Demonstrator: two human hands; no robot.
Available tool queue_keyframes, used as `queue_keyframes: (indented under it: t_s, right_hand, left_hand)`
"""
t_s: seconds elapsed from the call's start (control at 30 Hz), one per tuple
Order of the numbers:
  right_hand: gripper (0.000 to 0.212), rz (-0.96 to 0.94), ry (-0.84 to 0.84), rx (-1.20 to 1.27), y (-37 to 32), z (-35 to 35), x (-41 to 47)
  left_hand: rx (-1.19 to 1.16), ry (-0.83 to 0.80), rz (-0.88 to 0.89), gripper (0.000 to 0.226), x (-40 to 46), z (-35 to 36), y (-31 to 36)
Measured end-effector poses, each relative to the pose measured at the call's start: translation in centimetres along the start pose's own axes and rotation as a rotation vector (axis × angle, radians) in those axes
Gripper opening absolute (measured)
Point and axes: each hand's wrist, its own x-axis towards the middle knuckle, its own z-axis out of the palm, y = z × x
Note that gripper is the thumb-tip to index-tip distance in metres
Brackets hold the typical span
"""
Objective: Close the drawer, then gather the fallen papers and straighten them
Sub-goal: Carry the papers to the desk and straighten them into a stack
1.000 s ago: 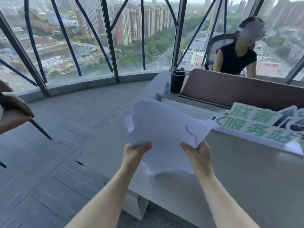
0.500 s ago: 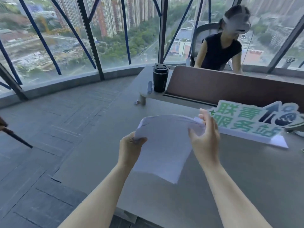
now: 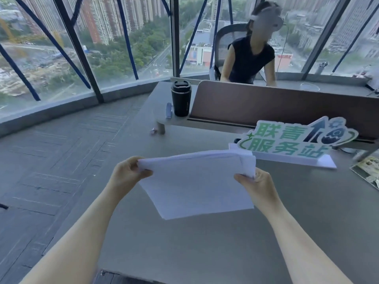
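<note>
A stack of white papers [image 3: 196, 183] hangs flat over the grey desk [image 3: 205, 247], held between both hands. My left hand [image 3: 128, 175] pinches the stack's far left corner. My right hand [image 3: 257, 187] grips its right edge, where the sheet ends curl up and lie uneven. The near edge of the stack droops toward the desk top. No drawer shows in this view.
A green and white sign [image 3: 293, 143] stands just behind the papers. A black tumbler [image 3: 181, 98] and a small blue object [image 3: 168, 110] sit on a raised shelf by a brown divider [image 3: 276, 105]. A person [image 3: 249, 58] sits beyond it. Printed matter [image 3: 369, 171] lies at the right edge.
The papers came from a loose, upright fan down to a flatter stack over the desk. My right hand slid from the top right corner to the right edge. The view shifted over the desk.
</note>
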Motion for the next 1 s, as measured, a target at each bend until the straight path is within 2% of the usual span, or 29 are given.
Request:
queue_keyframes:
  t_s: [0.07, 0.13, 0.17, 0.23, 0.27, 0.3, 0.37, 0.4, 0.5, 0.57, 0.6, 0.73, 0.8, 0.87, 0.93, 1.0]
  right_hand:
    - [0.046, 0.047, 0.025, 0.082, 2.0, 0.2, -0.1]
    - [0.049, 0.054, 0.062, 0.096, 3.5, 0.7, -0.3]
    - [0.052, 0.048, 0.083, 0.087, 4.0, 1.1, -0.4]
    - [0.068, 0.045, 0.125, 0.086, 4.8, 1.5, -0.3]
    - [0.068, 0.03, 0.13, 0.102, 4.9, 1.5, -0.2]
    - [0.053, 0.009, 0.144, 0.135, 4.6, 1.4, -0.2]
    - [0.006, -0.018, 0.18, 0.158, 4.2, 1.3, -0.3]
    - [0.014, -0.02, 0.187, 0.152, 4.3, 1.4, -0.3]
    - [0.019, 0.052, 0.147, 0.116, 6.9, 2.6, -0.7]
    - [0.006, 0.11, 0.112, 0.096, 8.7, 3.9, -1.0]
    - [0.008, 0.107, 0.105, 0.091, 9.1, 4.4, -1.0]
    - [0.03, 0.159, 0.199, 0.202, 9.1, 4.6, 0.4]
    - [0.025, 0.119, 0.19, 0.211, 8.8, 4.2, 1.0]
    - [0.018, 0.153, 0.177, 0.193, 9.3, 4.1, 1.3]
    - [0.017, 0.233, 0.158, 0.175, 9.9, 4.4, 1.2]
    - [0.017, 0.254, 0.161, 0.16, 10.4, 4.7, 1.2]
  left_hand:
    - [-0.277, -0.097, -0.077, 0.048, -0.4, 0.5, -1.1]
    - [-0.399, -0.18, -0.108, 0.049, -0.8, 2.0, -1.8]
    - [-0.44, -0.158, -0.122, 0.045, -1.0, 2.8, -2.0]
    - [-0.514, -0.007, -0.121, 0.036, -0.9, 3.6, -1.4]
    - [-0.551, 0.079, -0.091, 0.034, -0.5, 3.7, -1.0]
    - [-0.581, 0.15, -0.046, 0.034, 0.0, 3.6, -0.4]
    - [-0.614, 0.191, 0.072, 0.041, 0.8, 3.3, 0.4]
    - [-0.628, 0.162, 0.104, 0.044, 1.0, 3.4, 0.3]
    - [-0.563, 0.005, -0.023, 0.055, 0.6, 5.2, -2.5]
    - [-0.453, -0.035, -0.155, 0.053, -0.1, 6.9, -4.6]
    - [-0.431, -0.016, -0.179, 0.049, -0.1, 7.6, -5.1]
    - [-0.492, 0.122, -0.041, 0.027, 1.6, 8.0, -3.1]
    - [-0.518, 0.107, 0.033, 0.023, 2.3, 7.6, -2.4]
    - [-0.491, 0.047, 0.0, 0.033, 2.2, 7.5, -3.3]
    - [-0.41, -0.031, -0.106, 0.049, 1.7, 7.9, -5.1]
    - [-0.335, -0.063, -0.147, 0.038, 1.4, 8.7, -6.0]
